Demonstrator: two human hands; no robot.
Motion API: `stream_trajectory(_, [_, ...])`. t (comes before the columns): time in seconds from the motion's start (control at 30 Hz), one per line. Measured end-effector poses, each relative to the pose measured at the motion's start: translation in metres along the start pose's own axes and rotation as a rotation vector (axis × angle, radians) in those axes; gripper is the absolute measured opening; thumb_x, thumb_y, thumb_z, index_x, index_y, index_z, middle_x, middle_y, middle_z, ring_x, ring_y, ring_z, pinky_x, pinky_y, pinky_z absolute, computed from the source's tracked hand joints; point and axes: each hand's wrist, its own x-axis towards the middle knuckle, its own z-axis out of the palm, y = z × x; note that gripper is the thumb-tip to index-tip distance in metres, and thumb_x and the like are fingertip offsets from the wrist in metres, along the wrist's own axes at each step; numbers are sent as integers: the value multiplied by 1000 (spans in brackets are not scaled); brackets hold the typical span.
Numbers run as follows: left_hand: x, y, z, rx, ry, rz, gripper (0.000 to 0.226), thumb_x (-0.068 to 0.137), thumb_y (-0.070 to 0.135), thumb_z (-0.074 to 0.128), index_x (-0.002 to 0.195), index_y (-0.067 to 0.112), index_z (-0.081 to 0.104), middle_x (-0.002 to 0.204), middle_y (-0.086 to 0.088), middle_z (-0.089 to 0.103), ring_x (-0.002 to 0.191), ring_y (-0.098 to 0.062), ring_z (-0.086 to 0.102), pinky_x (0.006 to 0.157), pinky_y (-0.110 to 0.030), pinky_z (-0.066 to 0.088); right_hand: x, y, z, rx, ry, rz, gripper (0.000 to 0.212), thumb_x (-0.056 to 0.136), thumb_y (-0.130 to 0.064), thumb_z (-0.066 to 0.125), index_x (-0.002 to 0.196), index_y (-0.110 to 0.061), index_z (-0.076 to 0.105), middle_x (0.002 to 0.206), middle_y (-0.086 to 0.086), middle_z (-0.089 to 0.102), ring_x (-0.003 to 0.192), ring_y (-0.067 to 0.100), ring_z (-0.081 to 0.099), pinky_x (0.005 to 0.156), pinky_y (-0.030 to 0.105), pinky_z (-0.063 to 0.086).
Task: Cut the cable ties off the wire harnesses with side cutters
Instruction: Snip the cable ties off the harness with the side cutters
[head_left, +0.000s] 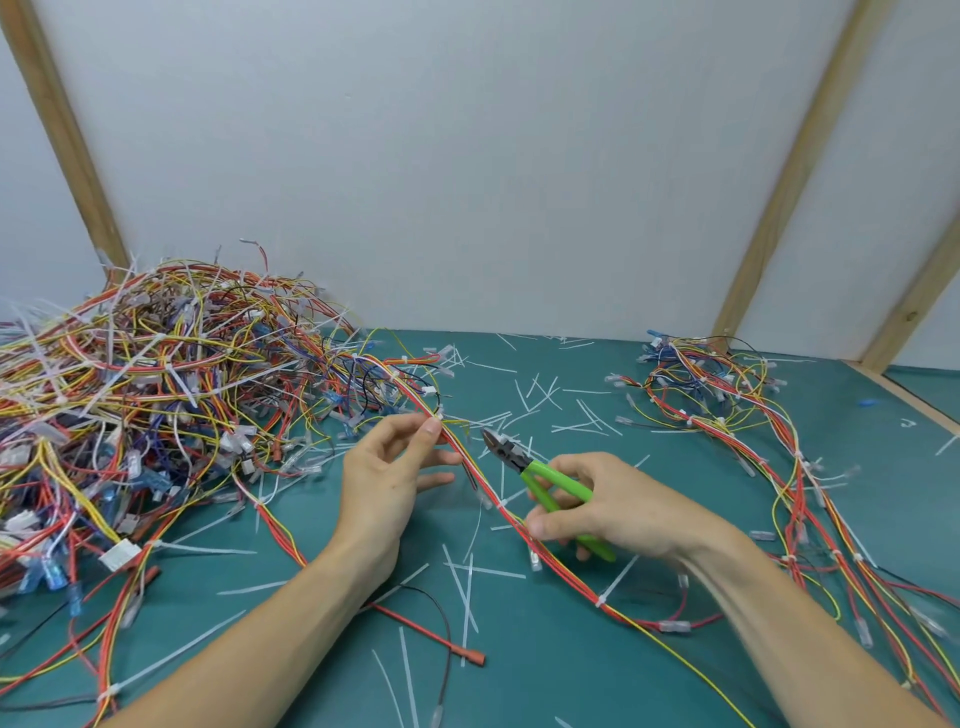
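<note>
On the green tabletop (519, 675), the left hand (387, 478) pinches a red-and-yellow wire harness (498, 512) at a white cable tie (439, 415) between thumb and forefinger, its other fingers spread loose. The right hand (618, 506) grips the green-handled side cutters (540, 480), whose tips (open or closed, I cannot tell) point toward ten o'clock, just beside the harness. A big tangle of harnesses (145, 395) lies at nine o'clock, a smaller bundle (727, 400) at two o'clock, with cut ties (540, 395) strewn between.

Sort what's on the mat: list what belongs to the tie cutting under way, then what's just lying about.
In use:
left hand pinching the harness at a cable tie
right hand gripping green-handled side cutters

Lying about:
big wire pile
smaller bundle
cut tie scraps
</note>
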Motion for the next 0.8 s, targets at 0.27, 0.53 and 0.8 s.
stream_trajectory(0.27, [-7,0,5,58,-53,-58,17,93,10,69,94,4,53,70,-12,63,72,-28,75,49,-28,55,-3,-3,0,-76,-31,53,39,80,-15,87,104,-11,57,95,0,80,75,17,63,66,34,54])
stream_trajectory(0.53, [-9,-4,7,116,-106,-70,13,95,3,64,91,3,52,71,-15,63,74,-28,75,59,-32,61,-1,-5,23,-359,184,37,33,73,-29,82,97,-26,59,84,-21,77,83,6,69,91,39,56])
stream_trajectory(0.8, [-10,-3,9,116,-201,-47,6,93,-3,62,92,1,58,76,-10,70,79,-28,73,66,-29,59,0,-5,28,-338,262,74,33,73,-31,80,97,-30,57,89,-13,78,91,16,71,91,40,55])
